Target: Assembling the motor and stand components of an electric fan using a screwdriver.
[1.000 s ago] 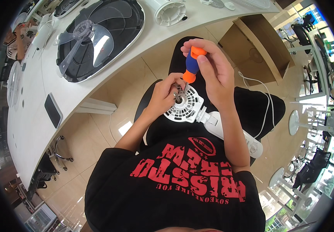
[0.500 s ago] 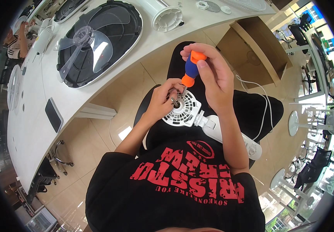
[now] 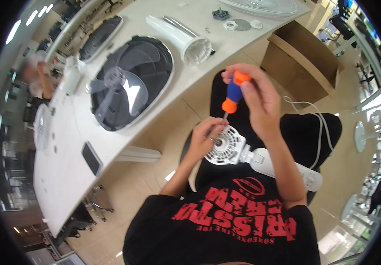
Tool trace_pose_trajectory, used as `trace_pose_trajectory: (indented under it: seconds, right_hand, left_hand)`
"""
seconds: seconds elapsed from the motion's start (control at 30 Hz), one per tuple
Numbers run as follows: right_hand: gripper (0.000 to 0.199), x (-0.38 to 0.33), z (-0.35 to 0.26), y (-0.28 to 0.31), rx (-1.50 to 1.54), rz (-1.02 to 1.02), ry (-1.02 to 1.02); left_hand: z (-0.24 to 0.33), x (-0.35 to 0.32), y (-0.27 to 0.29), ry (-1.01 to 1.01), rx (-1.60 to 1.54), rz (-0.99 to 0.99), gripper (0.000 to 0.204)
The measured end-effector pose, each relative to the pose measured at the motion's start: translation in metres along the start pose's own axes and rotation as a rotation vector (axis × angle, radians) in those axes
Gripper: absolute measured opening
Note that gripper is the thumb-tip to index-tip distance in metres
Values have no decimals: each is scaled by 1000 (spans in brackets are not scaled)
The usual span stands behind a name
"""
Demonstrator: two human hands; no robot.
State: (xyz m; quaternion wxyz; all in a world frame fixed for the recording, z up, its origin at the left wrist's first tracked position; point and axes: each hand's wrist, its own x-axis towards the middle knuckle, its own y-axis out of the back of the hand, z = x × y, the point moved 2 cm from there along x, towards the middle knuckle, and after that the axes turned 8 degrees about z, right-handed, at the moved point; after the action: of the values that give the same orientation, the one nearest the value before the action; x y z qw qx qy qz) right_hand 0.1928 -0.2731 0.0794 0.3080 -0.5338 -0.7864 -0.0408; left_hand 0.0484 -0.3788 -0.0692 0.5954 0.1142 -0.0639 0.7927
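My right hand is closed around the blue and orange handle of a screwdriver, which points down and slightly left. Its metal shaft reaches my left fingertips at the upper edge of a white, slotted fan motor housing. My left hand grips that edge with fingers bent; they hide the screwdriver's tip and any screw there. A metal motor shaft sticks out of the housing's middle beside my fingers. The housing joins a white fan neck and control body lying across my lap under my right forearm.
On the white table lie a dark fan tray with translucent blades, a white tube, a phone and small round parts. A cardboard box stands beyond my right hand. A white cord loops at my right.
The whole view has shifted, so the table, my hands and the fan appear lower and further right. My grip on the screwdriver and housing looks much the same.
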Motion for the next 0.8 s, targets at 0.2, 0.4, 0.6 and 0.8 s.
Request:
trace_pose_trajectory:
  seconds: [0.2,0.4,0.6,0.8]
  right_hand:
    - [37,12,28,59,194,454,-245]
    - [38,-42,121,99,376,714,-735]
    - [36,-40,125,89,438,711,-792]
    - [34,-37,123,94,490,708,-784]
  left_hand:
    - [13,7,0,231,-114,-54,23]
    - [62,115,0,-102,455,-143,29]
    - [76,285,-7,-339,919,-217,37]
    - [24,365,4,-110,1112,-369,41]
